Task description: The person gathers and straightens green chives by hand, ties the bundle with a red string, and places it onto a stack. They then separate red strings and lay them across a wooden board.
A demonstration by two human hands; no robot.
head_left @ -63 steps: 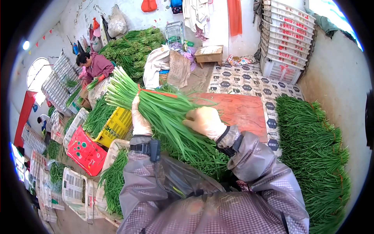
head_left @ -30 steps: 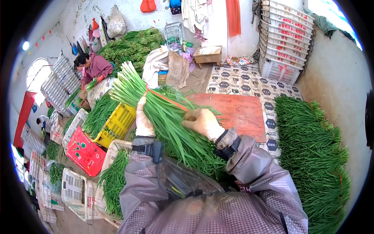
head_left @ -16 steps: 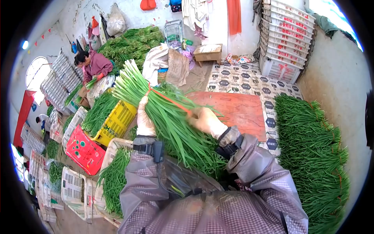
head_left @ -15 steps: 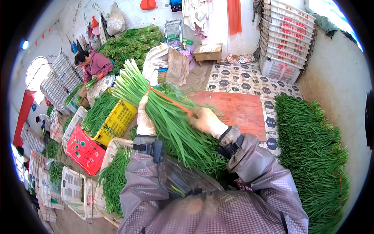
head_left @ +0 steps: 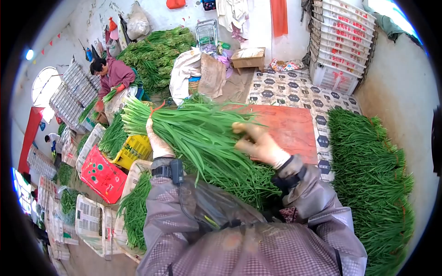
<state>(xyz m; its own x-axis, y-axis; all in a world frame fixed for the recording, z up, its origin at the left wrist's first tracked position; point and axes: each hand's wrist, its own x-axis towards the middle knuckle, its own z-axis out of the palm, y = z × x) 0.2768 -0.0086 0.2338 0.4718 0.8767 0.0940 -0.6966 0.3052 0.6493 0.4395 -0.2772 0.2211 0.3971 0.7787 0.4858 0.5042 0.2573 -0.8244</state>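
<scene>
A thick bundle of garlic chives [head_left: 198, 129] lies slantwise in front of me, its pale stem ends to the left and its long leaves spreading right. My left hand [head_left: 157, 140], in a pale glove, is closed around the stem part from below. An orange-red band [head_left: 157, 109] crosses the stems just above that hand. To the right, my right hand [head_left: 262, 145] is open over the leaf tips, fingers apart and slightly bent, with nothing between them. More loose chives [head_left: 248, 184] lie beneath the bundle, close to my apron.
A reddish board [head_left: 290, 131] lies beyond the right hand. Tied chives [head_left: 368, 193] are piled along the right wall, below stacked white crates [head_left: 340, 50]. On the left stand a yellow crate [head_left: 136, 152] and a red box [head_left: 103, 175]. A person [head_left: 113, 76] handles greens at the back left.
My right hand has let go of the band's end and moved right, its fingers opening. The bundle has swung lower and flatter, with its stem ends moving left and down.
</scene>
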